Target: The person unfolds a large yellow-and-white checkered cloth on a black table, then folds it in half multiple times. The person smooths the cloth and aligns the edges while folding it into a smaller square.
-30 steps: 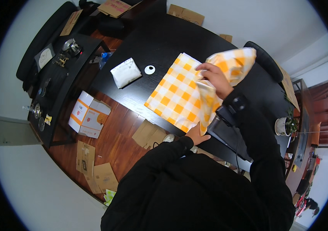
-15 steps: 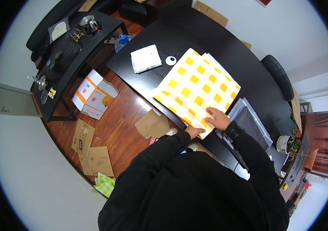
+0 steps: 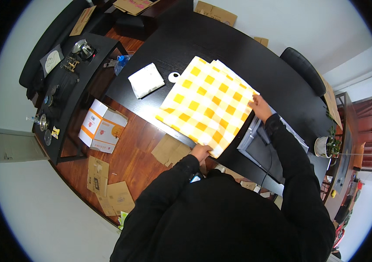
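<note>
A folded yellow-and-white checked tablecloth (image 3: 208, 102) lies spread in layers on the black table (image 3: 277, 74), at the table's near edge. My left hand (image 3: 201, 152) is closed on its near corner, fingers pinching the cloth. At the cloth's right corner, my right hand (image 3: 260, 107) grips the edge with bent fingers. Left of the cloth sit a folded white cloth or packet (image 3: 146, 81) and a small white round object with a dark spot (image 3: 174, 77).
Right of the cloth lies a clear plastic case or sleeve (image 3: 255, 139). A potted plant (image 3: 322, 147) stands farther right. On the floor to the left are an open carton (image 3: 103, 126) and flattened cardboard (image 3: 118, 196). A black side table (image 3: 81, 78) holds a kettle (image 3: 84, 49).
My right hand has moved from the near part of the tablecloth to its right corner. My left hand stays at the near corner. The view has shifted somewhat.
</note>
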Tool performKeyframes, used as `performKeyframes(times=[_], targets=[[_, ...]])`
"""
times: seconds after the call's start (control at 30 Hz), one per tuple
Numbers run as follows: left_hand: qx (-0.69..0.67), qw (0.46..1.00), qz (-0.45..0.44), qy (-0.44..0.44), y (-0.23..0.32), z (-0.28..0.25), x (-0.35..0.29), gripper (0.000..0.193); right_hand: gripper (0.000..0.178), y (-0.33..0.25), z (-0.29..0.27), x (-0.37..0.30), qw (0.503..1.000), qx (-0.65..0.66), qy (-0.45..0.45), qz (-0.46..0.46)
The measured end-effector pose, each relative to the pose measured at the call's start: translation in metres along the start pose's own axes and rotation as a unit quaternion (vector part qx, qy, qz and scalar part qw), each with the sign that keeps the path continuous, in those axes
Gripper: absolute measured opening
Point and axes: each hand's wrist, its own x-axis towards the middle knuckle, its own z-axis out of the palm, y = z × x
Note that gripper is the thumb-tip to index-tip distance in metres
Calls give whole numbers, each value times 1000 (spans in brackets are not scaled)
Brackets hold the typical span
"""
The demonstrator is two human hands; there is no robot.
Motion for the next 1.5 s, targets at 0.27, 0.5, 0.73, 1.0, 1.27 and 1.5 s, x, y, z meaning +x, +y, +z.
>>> performKeyframes(times=[0.27,0.5,0.73,1.0,1.27,1.5], targets=[[-99,995,14,-19,39,-21,-35,53,56,-10,-7,49,993,-79,-77,46],[-137,989,-21,42,29,-30,-18,52,58,-19,8,57,981,-152,-52,109],[-57,998,11,34,25,-37,-15,58,37,-9,0,64,978,-147,-75,130],[-57,998,14,25,31,-30,-18,54,13,36,-31,46,984,124,-59,112],[-112,987,-19,111,42,-13,-10,52,21,50,-48,35,965,222,-80,112],[-56,989,-46,128,42,-15,-9,50,24,51,-44,40,993,-71,-28,94]])
